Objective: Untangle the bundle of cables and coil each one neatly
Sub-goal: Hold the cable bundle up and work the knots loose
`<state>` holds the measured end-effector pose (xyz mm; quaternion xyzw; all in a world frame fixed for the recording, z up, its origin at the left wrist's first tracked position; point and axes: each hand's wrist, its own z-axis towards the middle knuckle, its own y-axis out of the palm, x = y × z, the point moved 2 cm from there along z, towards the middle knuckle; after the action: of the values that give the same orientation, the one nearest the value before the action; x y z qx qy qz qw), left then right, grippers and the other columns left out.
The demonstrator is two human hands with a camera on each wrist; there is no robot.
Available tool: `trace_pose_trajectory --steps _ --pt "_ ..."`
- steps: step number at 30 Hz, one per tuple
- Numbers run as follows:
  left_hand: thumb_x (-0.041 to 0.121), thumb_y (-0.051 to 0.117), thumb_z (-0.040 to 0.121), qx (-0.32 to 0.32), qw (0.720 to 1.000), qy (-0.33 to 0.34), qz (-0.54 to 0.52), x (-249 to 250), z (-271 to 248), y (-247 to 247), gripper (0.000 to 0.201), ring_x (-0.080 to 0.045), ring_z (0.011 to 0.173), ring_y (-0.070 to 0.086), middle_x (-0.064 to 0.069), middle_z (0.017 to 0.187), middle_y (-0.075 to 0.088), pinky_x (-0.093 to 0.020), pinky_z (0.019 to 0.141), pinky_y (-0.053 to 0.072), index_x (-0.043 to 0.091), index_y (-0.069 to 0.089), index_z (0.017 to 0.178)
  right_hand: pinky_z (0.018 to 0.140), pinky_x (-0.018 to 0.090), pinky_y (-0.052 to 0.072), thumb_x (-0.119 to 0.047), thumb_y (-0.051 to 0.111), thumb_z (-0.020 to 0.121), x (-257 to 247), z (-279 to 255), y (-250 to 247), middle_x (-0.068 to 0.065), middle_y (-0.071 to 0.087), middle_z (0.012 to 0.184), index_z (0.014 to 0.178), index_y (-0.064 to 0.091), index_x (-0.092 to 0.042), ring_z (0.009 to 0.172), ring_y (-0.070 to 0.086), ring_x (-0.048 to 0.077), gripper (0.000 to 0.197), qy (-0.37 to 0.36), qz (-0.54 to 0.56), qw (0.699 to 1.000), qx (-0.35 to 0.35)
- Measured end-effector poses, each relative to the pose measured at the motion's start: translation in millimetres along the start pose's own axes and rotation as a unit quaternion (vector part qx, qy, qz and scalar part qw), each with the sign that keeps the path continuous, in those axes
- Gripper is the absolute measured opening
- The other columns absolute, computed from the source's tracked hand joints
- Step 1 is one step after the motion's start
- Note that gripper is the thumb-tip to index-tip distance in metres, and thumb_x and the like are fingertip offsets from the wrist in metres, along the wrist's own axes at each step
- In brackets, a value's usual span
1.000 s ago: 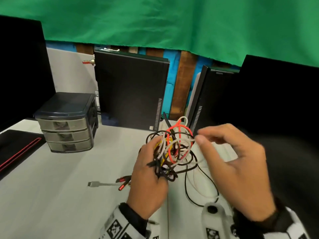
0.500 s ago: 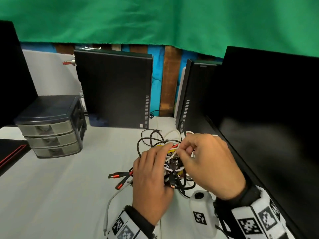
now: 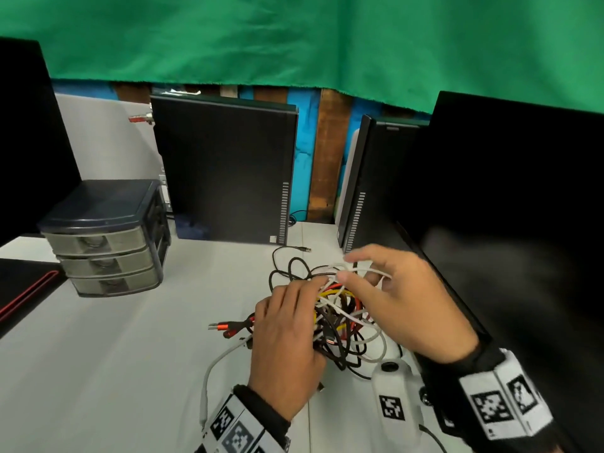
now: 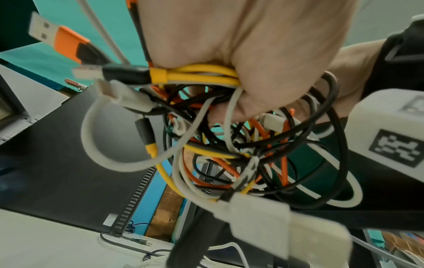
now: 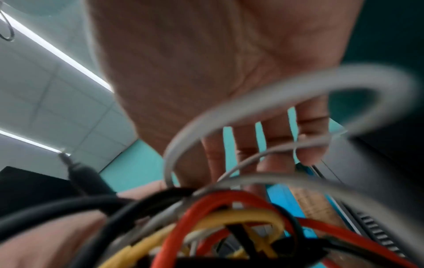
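The bundle of cables [image 3: 340, 318] sits just above the white counter [image 3: 130, 354], near its right edge and in front of two upright black computer cases. The left hand [image 3: 287, 351] clenches one side of the bundle; only the left wrist view shows its fingers [image 4: 263, 87] curled round yellow, black and white strands, with an orange USB plug [image 4: 57, 38] jutting out beside them. The right hand [image 3: 402, 299] pinches a white cable [image 3: 366, 269] at the top of the tangle. The right wrist view is blurred: the palm [image 5: 218, 63] and white loops show, but not the pinch itself. Which strand belongs to which cable cannot be made out. A small drawer unit [image 3: 104, 237] stands toward the counter's left edge.
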<state>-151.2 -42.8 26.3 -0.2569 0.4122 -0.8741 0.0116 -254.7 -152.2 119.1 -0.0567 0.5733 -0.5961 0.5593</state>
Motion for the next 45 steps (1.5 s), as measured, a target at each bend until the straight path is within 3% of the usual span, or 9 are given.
trace_pose_trajectory --steps 3,7,12,18,23,26,33,41,45 --pt "0.004 0.075 0.058 -0.002 1.0 0.01 -0.01 2.2 -1.0 1.6 0.081 -0.012 0.106 0.05 0.014 0.116 0.055 -0.03 0.088 0.042 0.03 0.044 0.129 0.074 0.03 0.049 -0.051 0.057 0.094 -1.4 -3.4 9.5 -0.014 0.064 0.082 0.103 0.07 -0.039 0.078 0.06 0.007 0.02 -0.08 -0.191 0.978 -0.034" --pt "0.006 0.076 0.057 -0.007 1.0 0.016 -0.015 2.9 -2.4 3.4 0.079 -0.012 0.104 0.051 0.014 0.114 0.054 -0.028 0.085 0.041 0.03 0.044 0.125 0.071 0.032 0.05 -0.041 0.059 0.095 0.5 -2.1 15.1 -0.015 0.063 0.077 0.091 0.073 -0.033 0.074 0.059 0.008 0.017 -0.129 -0.171 0.976 -0.046" --pt "0.01 0.08 0.061 0.016 1.0 -0.019 -0.004 -9.4 3.9 -1.1 0.08 -0.016 0.104 0.052 0.009 0.116 0.058 -0.03 0.085 0.043 0.028 0.044 0.13 0.056 0.019 0.047 -0.02 0.063 0.096 -3.0 -1.3 -10.7 -0.008 0.061 0.066 0.082 0.069 -0.015 0.059 0.056 0.008 0.015 -0.152 0.023 0.966 0.207" --pt "0.013 0.082 0.064 0.041 0.999 -0.024 -0.014 -9.9 6.8 -9.4 0.072 -0.016 0.103 0.051 0.01 0.115 0.058 -0.029 0.083 0.041 0.028 0.047 0.125 0.051 0.026 0.041 -0.016 0.056 0.1 -2.0 -1.6 -10.1 -0.002 0.052 0.06 0.08 0.058 -0.015 0.053 0.049 0.016 0.02 -0.099 0.156 0.933 0.31" --pt "0.015 0.081 0.065 0.02 0.999 0.019 -0.036 -11.8 10.6 -16.1 0.056 -0.001 0.089 0.033 0.021 0.097 0.042 -0.026 0.077 0.037 0.03 0.048 0.107 0.079 0.043 0.05 -0.015 0.057 0.088 15.8 6.2 4.3 -0.003 0.066 0.099 0.102 0.068 -0.022 0.096 0.059 0.024 0.019 -0.043 -0.195 0.961 0.193" --pt "0.02 0.081 0.066 0.011 0.999 0.032 -0.023 -6.6 14.4 -15.8 0.055 -0.002 0.086 0.031 0.022 0.094 0.039 -0.027 0.075 0.037 0.033 0.042 0.103 0.102 0.041 0.039 -0.031 0.053 0.093 7.0 5.4 17.7 -0.014 0.065 0.113 0.109 0.072 -0.03 0.11 0.055 0.01 0.025 -0.125 -0.175 0.976 0.038" --pt "0.016 0.082 0.062 -0.02 0.999 0.03 -0.009 -8.2 4.6 -1.5 0.057 -0.011 0.089 0.047 0.017 0.099 0.052 -0.033 0.077 0.044 0.034 0.041 0.097 0.087 0.032 0.049 -0.036 0.059 0.097 9.9 3.4 18.1 -0.018 0.059 0.098 0.105 0.074 -0.035 0.094 0.054 0.002 0.017 -0.102 -0.141 0.979 -0.106" --pt "0.044 0.057 0.078 0.035 0.996 0.032 -0.07 -1.7 9.2 -11.9 0.028 -0.01 0.09 0.05 0.02 0.1 0.053 -0.036 0.075 0.045 0.033 0.045 0.101 0.064 0.012 0.031 -0.027 0.056 0.097 -3.5 -3.2 0.6 -0.016 0.05 0.096 0.094 0.064 -0.029 0.076 0.049 0.001 0.008 -0.137 -0.134 0.981 -0.038" --pt "0.04 0.065 0.08 0.045 0.996 0.036 -0.072 -1.6 11.7 -19.1 0.028 -0.01 0.088 0.05 0.02 0.103 0.057 -0.036 0.073 0.045 0.033 0.045 0.098 0.063 0.024 0.046 -0.017 0.058 0.093 2.4 2.2 -1.3 -0.008 0.057 0.088 0.089 0.064 -0.022 0.075 0.058 0.012 0.008 -0.108 -0.094 0.977 0.158"
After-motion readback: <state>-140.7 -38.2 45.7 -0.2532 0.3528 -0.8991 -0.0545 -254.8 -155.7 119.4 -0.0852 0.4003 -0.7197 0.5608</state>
